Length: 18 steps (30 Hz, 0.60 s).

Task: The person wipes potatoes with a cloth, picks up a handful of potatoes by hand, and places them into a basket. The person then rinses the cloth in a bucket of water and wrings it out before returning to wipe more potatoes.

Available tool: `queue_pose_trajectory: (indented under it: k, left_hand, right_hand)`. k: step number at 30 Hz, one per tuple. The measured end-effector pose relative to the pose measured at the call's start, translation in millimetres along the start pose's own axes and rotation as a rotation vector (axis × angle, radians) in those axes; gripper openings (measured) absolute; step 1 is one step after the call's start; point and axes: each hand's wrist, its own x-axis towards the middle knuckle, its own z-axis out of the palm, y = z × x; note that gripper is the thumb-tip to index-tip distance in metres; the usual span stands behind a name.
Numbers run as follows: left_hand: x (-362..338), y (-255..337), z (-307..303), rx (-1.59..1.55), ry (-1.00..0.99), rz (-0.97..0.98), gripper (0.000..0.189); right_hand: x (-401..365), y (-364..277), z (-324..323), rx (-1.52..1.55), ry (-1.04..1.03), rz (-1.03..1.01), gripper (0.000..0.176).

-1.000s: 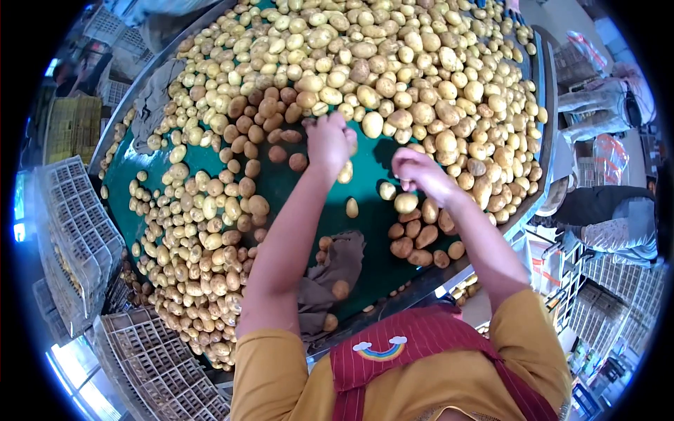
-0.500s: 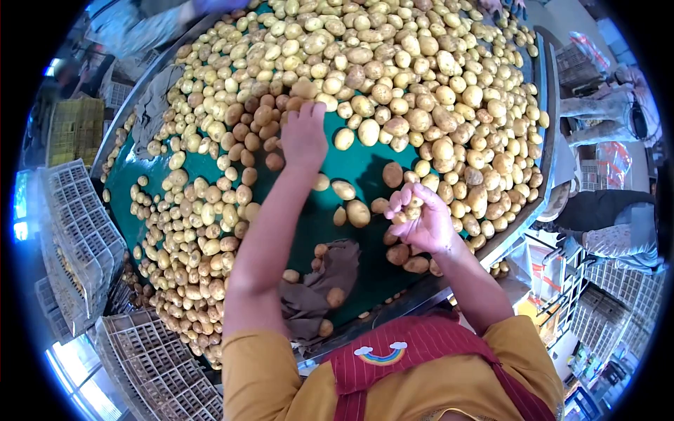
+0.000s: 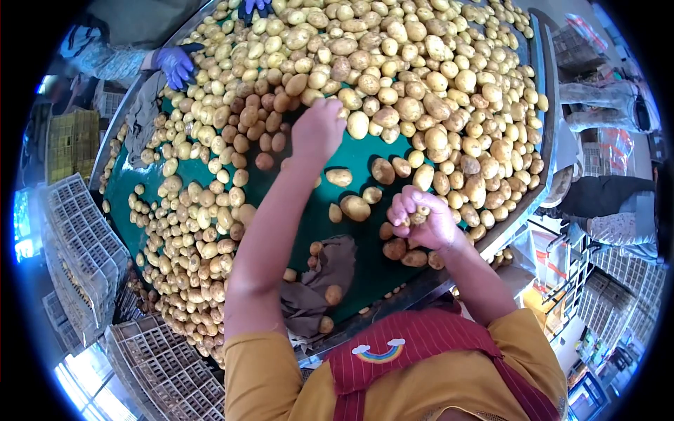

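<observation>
Many potatoes [image 3: 421, 105] lie spread over a green table surface [image 3: 372, 151]. My left hand [image 3: 319, 133] is at the near edge of the main heap, its fingers curled together against the potatoes; what they hold, if anything, is hidden. Nearer my body on the right, my right hand [image 3: 425, 221] is closed around small potatoes [image 3: 420, 215], which show between thumb and fingers. Between the hands lie a few loose potatoes, among them a larger one [image 3: 355, 208]. A brown cloth [image 3: 319, 284] with some potatoes on it rests by the near edge.
Another person's purple-gloved hand [image 3: 175, 67] reaches in at the far left, and a second purple glove [image 3: 254, 7] shows at the top. Plastic crates [image 3: 84, 231] stand along the left side, with another crate [image 3: 165, 365] near my left elbow. A metal rim [image 3: 551, 126] borders the table.
My left hand has moved right, and its fingers have curled in. My right hand has closed more tightly around its small potatoes. A co-worker's purple glove has come onto the heap at the left.
</observation>
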Motion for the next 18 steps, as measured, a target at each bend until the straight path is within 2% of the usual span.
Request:
queue_pose_trajectory:
  k: [3,6,7,10,12,14,15,16,17,18]
  left_hand:
    - [4.3,8.4,10.8,0.208,-0.077,0.028,0.020]
    - [-2.6,2.3,12.7,0.192,-0.086,0.036,0.020]
    - [-6.3,2.3,11.2,0.173,-0.069,0.057,0.023]
    - [-36.9,26.7,1.4,0.084,-0.013,-0.037,0.034]
    - [-73.5,67.0,-17.9,-0.233,-0.093,-0.098,0.037]
    - [-101.4,93.6,-43.7,-0.299,-0.316,-0.116,0.040]
    - [-99.8,93.4,-54.5,-0.349,-0.374,-0.270,0.041]
    - [-102.2,70.6,-48.6,-0.256,-0.242,-0.277,0.040]
    - [-91.8,45.1,-49.8,-0.102,-0.096,-0.270,0.037]
    - [-76.9,34.8,-62.3,0.039,-0.045,-0.466,0.035]
  right_hand:
    - [1.6,0.6,-0.4,0.026,0.037,-0.022,0.027]
    - [1.3,6.4,2.4,0.076,0.166,-0.043,0.047]
    - [2.5,10.6,-7.0,0.104,0.103,-0.045,0.056]
    - [1.5,18.8,-2.8,0.169,0.097,-0.060,0.063]
    - [-4.3,19.6,4.0,0.146,0.102,-0.108,0.069]
    - [-13.1,15.3,1.8,0.207,0.111,-0.088,0.073]
    - [-16.7,14.1,-11.5,0.211,0.119,-0.060,0.065]
    - [-19.2,11.8,-18.8,0.238,0.066,-0.044,0.044]
    - [-22.5,10.6,-22.0,0.250,0.044,-0.053,0.036]
    - [-24.8,9.4,-22.9,0.259,0.020,-0.062,0.029]
